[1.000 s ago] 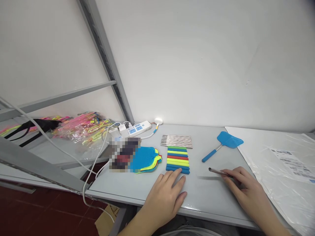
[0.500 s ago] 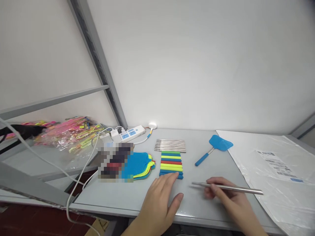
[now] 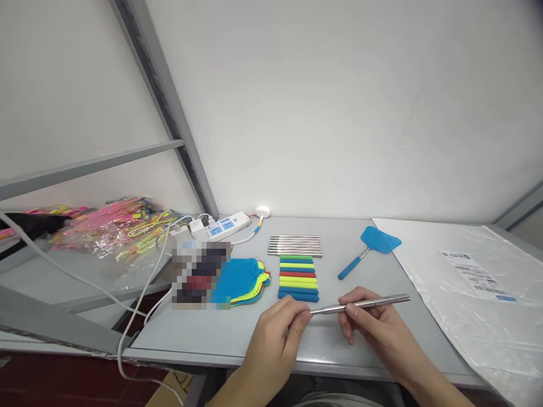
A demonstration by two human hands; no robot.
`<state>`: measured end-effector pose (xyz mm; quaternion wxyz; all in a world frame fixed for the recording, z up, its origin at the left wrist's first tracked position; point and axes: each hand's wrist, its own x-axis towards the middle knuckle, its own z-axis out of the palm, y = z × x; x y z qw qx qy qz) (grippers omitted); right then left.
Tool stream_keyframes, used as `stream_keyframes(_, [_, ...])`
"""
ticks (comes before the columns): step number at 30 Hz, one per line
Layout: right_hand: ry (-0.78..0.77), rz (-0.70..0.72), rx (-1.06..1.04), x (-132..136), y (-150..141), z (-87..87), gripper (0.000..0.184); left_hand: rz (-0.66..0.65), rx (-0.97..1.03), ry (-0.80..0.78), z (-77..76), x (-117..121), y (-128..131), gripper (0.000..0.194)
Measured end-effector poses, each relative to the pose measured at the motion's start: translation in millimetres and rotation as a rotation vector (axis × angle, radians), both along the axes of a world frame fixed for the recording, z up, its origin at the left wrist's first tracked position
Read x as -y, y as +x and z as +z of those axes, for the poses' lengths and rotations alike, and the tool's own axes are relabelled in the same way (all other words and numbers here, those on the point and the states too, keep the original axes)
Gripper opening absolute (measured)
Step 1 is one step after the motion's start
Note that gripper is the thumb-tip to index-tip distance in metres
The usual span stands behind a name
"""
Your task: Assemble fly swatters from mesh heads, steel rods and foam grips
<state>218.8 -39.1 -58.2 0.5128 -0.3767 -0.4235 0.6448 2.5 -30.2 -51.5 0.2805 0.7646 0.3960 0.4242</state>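
A telescopic metal rod (image 3: 382,301) lies across my right hand (image 3: 377,328), gripped between thumb and fingers near its middle. At its thin left end, the thumb and fingertips of my left hand (image 3: 278,333) pinch the tip. Just beyond my left hand is a row of foam-like handle sleeves (image 3: 297,277) in blue, yellow, red and green. Behind them lie several more metal rods (image 3: 294,246), side by side. To the left, mesh fly swatter heads (image 3: 241,277) are stacked, blue on top. A whole blue fly swatter (image 3: 377,240) rests to the right.
White plastic packaging with a label (image 3: 462,282) covers the table's right side. A power strip (image 3: 227,227) with white cables stands at the back left. Bagged colourful items (image 3: 123,226) fill the shelf beyond the grey metal frame (image 3: 169,113). A blurred patch hides part of the stack.
My left hand has closed from an open pose onto the rod's thin end. My right hand has brought the rod left and slightly up in view.
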Motion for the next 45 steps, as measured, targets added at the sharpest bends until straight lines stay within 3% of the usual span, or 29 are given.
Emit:
stream_keyframes(7, [-0.025,0.044,-0.044,1.1,-10.2,5.4,0.014,-0.018,0.066,0.077,-0.5,9.1,-1.3,0.014])
stream_keyframes(12, [-0.03,0.056,0.066,-1.2,5.6,13.5,0.023,-0.014,0.06,0.073,7.3,10.7,-5.3,0.013])
stream_keyframes(16, [0.099,-0.166,0.368,-12.9,30.6,23.9,0.024,0.072,0.119,0.1,5.9,2.1,-13.0,0.013])
stream_keyframes(19, [0.225,-0.123,0.749,-20.9,40.4,39.0,0.019,0.153,0.165,0.127,2.0,-5.8,-18.1,0.014])
stream_keyframes(21, [0.327,0.002,0.975,-26.7,38.7,49.8,0.018,0.206,0.241,0.046,-2.2,-9.0,-18.1,0.018])
stream_keyframes(24, [0.482,0.105,1.196,-47.5,29.2,60.8,0.024,0.258,0.463,-0.222,-10.9,-9.3,-11.5,0.025])
stream_keyframes(26, [0.515,0.072,1.239,-75.8,22.5,62.4,0.033,0.278,0.613,-0.36,-16.8,-7.4,-5.2,0.031])
stream_keyframes(28, [0.462,-0.02,1.268,-114.8,16.8,58.9,0.036,0.284,0.641,-0.392,-21.3,-5.1,0.0,0.034])
stream_keyframes(32, [0.464,0.002,1.341,-198.1,4.1,39.8,0.032,0.21,0.423,-0.191,-26.5,-3.3,2.1,0.032])
stream_keyframes(35, [0.488,0.047,1.361,-239.4,-6.8,20.6,0.029,0.189,0.303,-0.02,-29.2,-6.2,-3.2,0.025])
stream_keyframes(39, [0.516,0.122,1.391,-260.1,-15.6,2.5,0.027,0.224,0.122,0.199,-31.1,-15.0,-15.2,0.01])
stream_keyframes(45, [0.554,0.235,1.418,-268.8,-17.4,3.3,0.026,0.262,-0.12,0.498,-36.4,-25.5,-16.3,0.024])
